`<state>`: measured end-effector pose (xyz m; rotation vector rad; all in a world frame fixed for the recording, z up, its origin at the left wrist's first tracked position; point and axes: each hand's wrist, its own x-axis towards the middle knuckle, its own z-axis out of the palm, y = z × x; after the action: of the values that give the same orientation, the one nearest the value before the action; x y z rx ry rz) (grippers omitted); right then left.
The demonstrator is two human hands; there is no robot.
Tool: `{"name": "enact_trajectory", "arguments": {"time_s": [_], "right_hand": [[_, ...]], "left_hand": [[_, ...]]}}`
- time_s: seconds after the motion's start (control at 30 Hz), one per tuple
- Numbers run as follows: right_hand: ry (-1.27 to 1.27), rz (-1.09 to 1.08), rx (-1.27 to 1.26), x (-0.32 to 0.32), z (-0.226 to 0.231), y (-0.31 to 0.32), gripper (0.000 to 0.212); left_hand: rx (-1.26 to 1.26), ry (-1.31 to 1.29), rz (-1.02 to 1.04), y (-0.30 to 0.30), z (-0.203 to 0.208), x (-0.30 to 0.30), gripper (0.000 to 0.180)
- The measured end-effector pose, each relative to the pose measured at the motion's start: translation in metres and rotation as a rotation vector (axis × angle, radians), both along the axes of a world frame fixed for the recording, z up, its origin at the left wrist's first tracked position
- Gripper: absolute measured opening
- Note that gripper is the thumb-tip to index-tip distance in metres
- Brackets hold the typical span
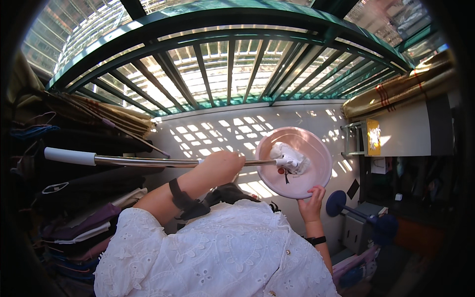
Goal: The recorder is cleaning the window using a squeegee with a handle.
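Left hand (221, 167) grips a steel mop pole (148, 161); right hand (311, 202) grasps the round pink basin (316, 148).

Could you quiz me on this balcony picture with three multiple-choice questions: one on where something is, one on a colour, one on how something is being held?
1. Where is the white mop head?
A. inside the basin
B. on the floor
C. hung over the railing

2. What colour is the round basin?
A. blue
B. pink
C. black

3. How is the mop's metal pole held?
A. it leans loose on the railing
B. both hands grip it
C. the left hand is closed around it

Answers:
1 A, the mop head rests against the basin's inner face.
2 B, the basin is pale pink all over.
3 C, the left hand wraps the pole while the right hand holds the basin's lower rim.
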<state>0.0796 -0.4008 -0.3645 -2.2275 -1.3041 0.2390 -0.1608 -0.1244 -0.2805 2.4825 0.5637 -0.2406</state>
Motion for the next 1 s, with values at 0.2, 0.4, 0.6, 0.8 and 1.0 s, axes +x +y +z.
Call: {"name": "enact_trajectory", "arguments": {"time_s": [0.2, 0.4, 0.6, 0.8, 1.0], "right_hand": [[0.009, -0.010, 0.000, -0.003, 0.002, -0.004, 0.046], [0.003, -0.024, 0.014, -0.004, 0.005, -0.009, 0.045], [0.017, -0.063, 0.003, -0.009, 0.005, -0.013, 0.045], [0.029, -0.098, -0.006, -0.015, 0.005, -0.018, 0.045], [0.040, -0.097, -0.015, -0.017, 0.007, -0.015, 0.044]], "left_hand": [[0.009, 0.043, -0.015, -0.002, 0.002, 0.004, 0.011], [0.013, 0.035, -0.037, -0.003, 0.001, 0.008, 0.011], [0.023, 0.139, -0.077, -0.002, -0.002, 0.011, 0.014], [0.010, 0.040, -0.070, 0.000, -0.002, 0.010, 0.011], [-0.031, 0.123, -0.037, 0.002, -0.002, 0.010, 0.012]]}}
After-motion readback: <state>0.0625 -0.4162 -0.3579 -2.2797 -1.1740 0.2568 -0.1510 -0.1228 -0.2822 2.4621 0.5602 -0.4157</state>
